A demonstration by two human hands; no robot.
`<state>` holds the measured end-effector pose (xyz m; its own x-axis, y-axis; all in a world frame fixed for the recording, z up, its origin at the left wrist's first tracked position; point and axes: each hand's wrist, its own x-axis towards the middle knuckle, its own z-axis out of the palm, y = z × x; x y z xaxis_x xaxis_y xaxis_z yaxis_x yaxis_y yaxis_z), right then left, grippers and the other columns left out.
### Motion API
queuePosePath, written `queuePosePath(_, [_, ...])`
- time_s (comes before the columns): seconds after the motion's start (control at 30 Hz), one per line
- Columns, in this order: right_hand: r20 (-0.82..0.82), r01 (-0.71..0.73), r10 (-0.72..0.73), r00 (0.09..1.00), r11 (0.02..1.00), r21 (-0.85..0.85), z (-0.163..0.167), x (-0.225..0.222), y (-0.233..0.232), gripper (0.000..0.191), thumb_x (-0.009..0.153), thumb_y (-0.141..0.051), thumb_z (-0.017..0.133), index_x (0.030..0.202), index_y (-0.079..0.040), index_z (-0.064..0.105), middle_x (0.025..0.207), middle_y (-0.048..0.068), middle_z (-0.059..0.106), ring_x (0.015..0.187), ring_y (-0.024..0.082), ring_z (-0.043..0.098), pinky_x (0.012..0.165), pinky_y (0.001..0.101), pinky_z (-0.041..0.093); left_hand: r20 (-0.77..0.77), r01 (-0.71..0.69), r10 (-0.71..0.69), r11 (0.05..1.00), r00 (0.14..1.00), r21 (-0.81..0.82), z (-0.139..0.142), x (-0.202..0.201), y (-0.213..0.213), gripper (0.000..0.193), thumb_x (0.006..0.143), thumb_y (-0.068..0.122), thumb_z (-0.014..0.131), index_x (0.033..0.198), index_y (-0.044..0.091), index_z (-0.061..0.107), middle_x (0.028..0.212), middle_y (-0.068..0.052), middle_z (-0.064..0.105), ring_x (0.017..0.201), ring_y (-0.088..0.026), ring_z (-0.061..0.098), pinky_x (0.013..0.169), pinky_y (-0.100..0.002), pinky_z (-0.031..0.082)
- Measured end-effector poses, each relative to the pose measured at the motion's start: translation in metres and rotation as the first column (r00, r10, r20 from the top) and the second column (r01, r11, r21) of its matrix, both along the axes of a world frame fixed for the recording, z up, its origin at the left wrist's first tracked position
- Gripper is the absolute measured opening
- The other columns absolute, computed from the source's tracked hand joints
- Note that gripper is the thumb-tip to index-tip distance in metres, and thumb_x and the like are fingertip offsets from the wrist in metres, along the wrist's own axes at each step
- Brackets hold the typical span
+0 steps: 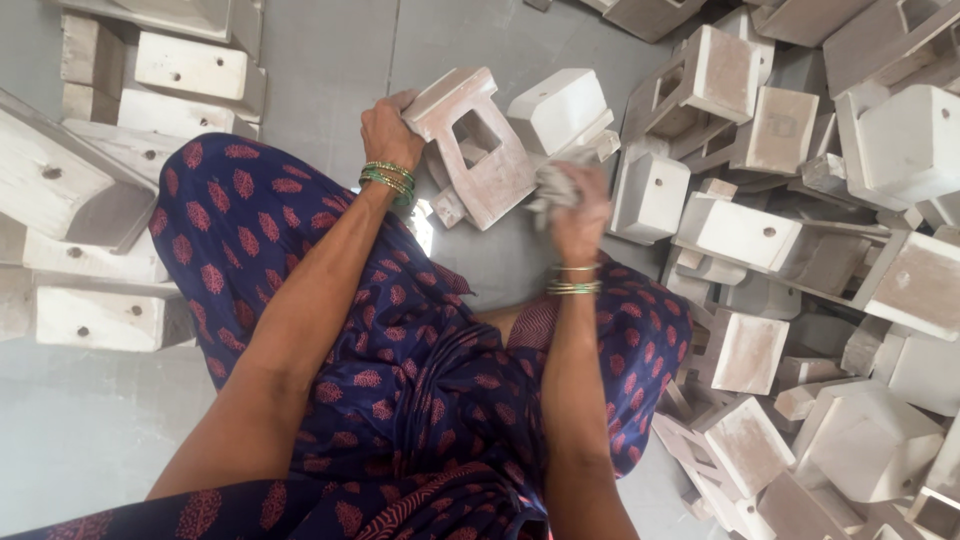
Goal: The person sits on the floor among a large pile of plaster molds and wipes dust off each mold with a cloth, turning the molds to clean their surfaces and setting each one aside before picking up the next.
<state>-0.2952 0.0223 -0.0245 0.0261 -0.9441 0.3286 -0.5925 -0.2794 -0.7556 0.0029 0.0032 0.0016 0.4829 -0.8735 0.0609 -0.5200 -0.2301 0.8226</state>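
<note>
Head view, looking straight down at a seated person's lap and both arms. Left hand [388, 128]: fingers wrapped over the top edge of a pale unglazed clay block [478, 148] with a square window cut through its face; firm grip, block tilted, its lower end just above the grey floor [330, 70] ahead of the knees. Right hand [580, 215]: fingers closed around a crumpled grey rag [552, 185], which is pressed against the right side of the same block. The hand is slightly blurred. Green and gold bangles [388, 178] on the left wrist, thin gold ones [573, 287] on the right.

Lap covered by dark blue cloth with red leaf print [400, 370].

Just behind the held block, touching or nearly touching it, sits a white boxy piece with rounded corners [560, 105]. Right of the hands: a loose heap of similar clay pieces [800, 250], lying at all angles, many with small round holes or square openings. Left of the person: a neater stack of long pale pieces [95, 250], laid flat in rows, well apart from the hands.
</note>
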Motion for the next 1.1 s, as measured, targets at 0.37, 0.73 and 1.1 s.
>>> queuePosePath(0.37, [-0.205, 0.238, -0.206, 0.957, 0.96, 0.145, 0.002, -0.061, -0.009, 0.029, 0.08, -0.002, 0.073, 0.11, 0.0, 0.075, 0.105, 0.021, 0.074, 0.094, 0.036, 0.072, 0.088, 0.042, 0.056, 0.041, 0.041, -0.038, 0.997, 0.998, -0.072, 0.013, -0.005, 0.005, 0.043, 0.077, 0.01, 0.08, 0.119, 0.008, 0.073, 0.104, -0.023, 0.073, 0.1, -0.039, 0.071, 0.09, -0.042, 0.055])
queuePosePath(0.73, [-0.358, 0.283, -0.239, 0.902, 0.956, 0.075, -0.005, 0.0, -0.047, 0.066, 0.076, 0.009, 0.066, 0.141, 0.0, 0.056, 0.126, 0.018, 0.069, 0.082, 0.024, 0.071, 0.08, 0.034, 0.062, 0.128, 0.111, -0.1, 0.991, 0.987, -0.08, 0.029, -0.012, 0.009, 0.038, 0.085, 0.006, 0.072, 0.123, 0.008, 0.073, 0.097, -0.025, 0.073, 0.092, -0.04, 0.071, 0.083, -0.046, 0.055])
queuePosePath(1.1, [-0.438, 0.281, -0.29, 0.851, 0.956, -0.088, 0.006, -0.031, -0.028, 0.05, 0.08, -0.006, 0.078, 0.129, -0.005, 0.066, 0.109, 0.014, 0.072, 0.095, 0.031, 0.067, 0.087, 0.0404, 0.055, 0.155, 0.122, -0.106, 0.987, 0.982, -0.101, 0.029, -0.011, 0.012, 0.039, 0.082, 0.005, 0.073, 0.121, 0.01, 0.074, 0.09, -0.023, 0.07, 0.087, -0.042, 0.069, 0.079, -0.049, 0.054])
